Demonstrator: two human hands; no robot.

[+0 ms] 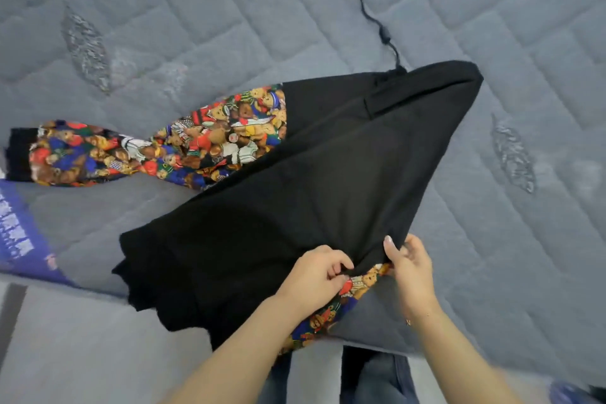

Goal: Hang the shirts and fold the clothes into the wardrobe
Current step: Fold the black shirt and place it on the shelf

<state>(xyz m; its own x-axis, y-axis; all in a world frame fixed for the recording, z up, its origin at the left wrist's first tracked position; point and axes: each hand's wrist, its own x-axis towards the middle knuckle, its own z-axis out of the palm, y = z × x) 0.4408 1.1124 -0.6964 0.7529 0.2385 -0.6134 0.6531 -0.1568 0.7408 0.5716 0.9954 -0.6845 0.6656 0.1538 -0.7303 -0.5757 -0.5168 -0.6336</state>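
Both your left hand (pixel 314 275) and right hand (pixel 408 267) pinch the near shoulder of the sweater (pixel 328 167), which lies on the bed (pixel 196 26), its body stretching away from you

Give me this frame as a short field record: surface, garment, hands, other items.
surface: grey quilted mattress
garment: black sweatshirt with teddy-bear print sleeves, spread on the mattress
far sleeve: print sleeve lying out to the left
left hand: left hand pinches the black fabric at the near edge
right hand: right hand grips the same edge beside it
other: black cable at the top; purple garment at left edge
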